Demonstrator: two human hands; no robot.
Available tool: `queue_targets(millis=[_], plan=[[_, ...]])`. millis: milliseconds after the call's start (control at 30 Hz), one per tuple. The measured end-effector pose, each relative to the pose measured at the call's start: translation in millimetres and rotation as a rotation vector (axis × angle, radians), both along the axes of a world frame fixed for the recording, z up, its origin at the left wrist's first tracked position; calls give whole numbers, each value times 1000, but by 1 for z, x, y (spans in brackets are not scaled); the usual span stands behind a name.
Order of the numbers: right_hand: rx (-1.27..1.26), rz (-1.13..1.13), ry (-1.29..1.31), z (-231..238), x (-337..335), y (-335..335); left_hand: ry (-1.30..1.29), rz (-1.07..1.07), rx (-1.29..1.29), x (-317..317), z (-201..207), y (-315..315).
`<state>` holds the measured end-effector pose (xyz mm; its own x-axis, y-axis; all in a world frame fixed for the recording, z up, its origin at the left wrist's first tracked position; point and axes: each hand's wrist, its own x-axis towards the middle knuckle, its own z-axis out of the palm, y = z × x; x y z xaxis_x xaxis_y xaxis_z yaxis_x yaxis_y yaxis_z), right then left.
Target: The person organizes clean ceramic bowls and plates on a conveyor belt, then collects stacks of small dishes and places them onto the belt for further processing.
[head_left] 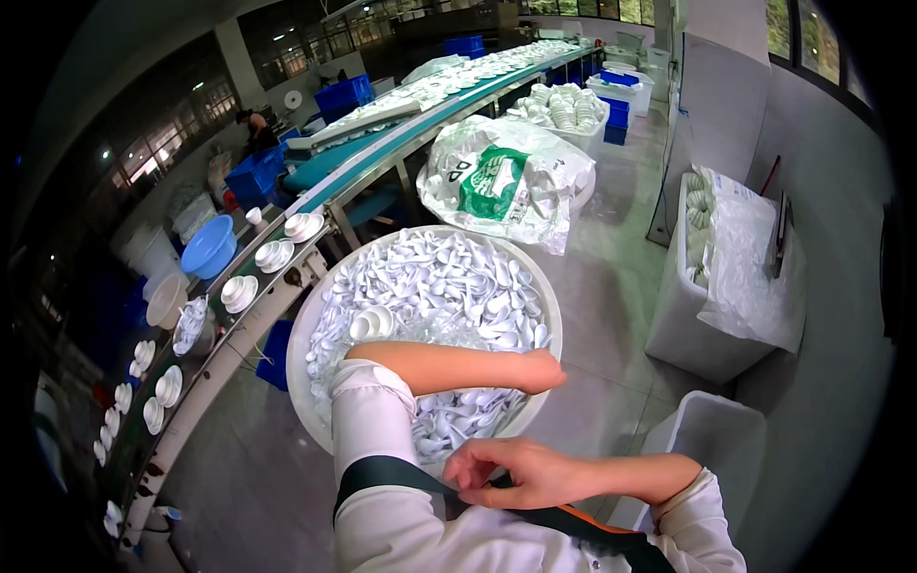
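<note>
A large round white tub [304, 406] is heaped with white spoons [449, 277]. My left forearm reaches across the tub, bent to the right. At its end my left hand [543, 371] is closed, over the tub's right rim; what it may hold is hidden. My right hand [511, 475] is nearer to me, by the tub's near edge, over a dark strap [396, 473] on my clothes. Its fingers are loosely bent, with a gap to the thumb and nothing visible between. Clear plastic film and small stacked white cups [373, 323] lie on the spoons, just beyond my left forearm.
To the left, a narrow conveyor [215, 358] carries white cups and bowls on saucers. A wide green belt [334, 170] with white ware runs away beyond the tub. A white sack [506, 181] touches the far side. Grey bins [702, 325] stand right; a blue basin [210, 246] sits left.
</note>
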<state>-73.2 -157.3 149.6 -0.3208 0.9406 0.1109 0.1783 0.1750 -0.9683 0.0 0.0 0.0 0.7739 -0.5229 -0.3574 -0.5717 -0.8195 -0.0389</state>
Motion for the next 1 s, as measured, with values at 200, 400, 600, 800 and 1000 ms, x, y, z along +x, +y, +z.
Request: queue_targets(millis=[200,400,600,800,1000], plan=[[-182,45,-375,0,128,50,0,7,-60,159,-34,31],[158,-81,-324,-9,254,88,-45,47,-139,281,-61,41],[700,249,-274,45,310,119,59,117,-98,311,-93,60],[853,760,234,75,385,71,38,266,-378,369,-109,38],[1187,630,279,72,508,51,170,694,-745,439,-55,9]])
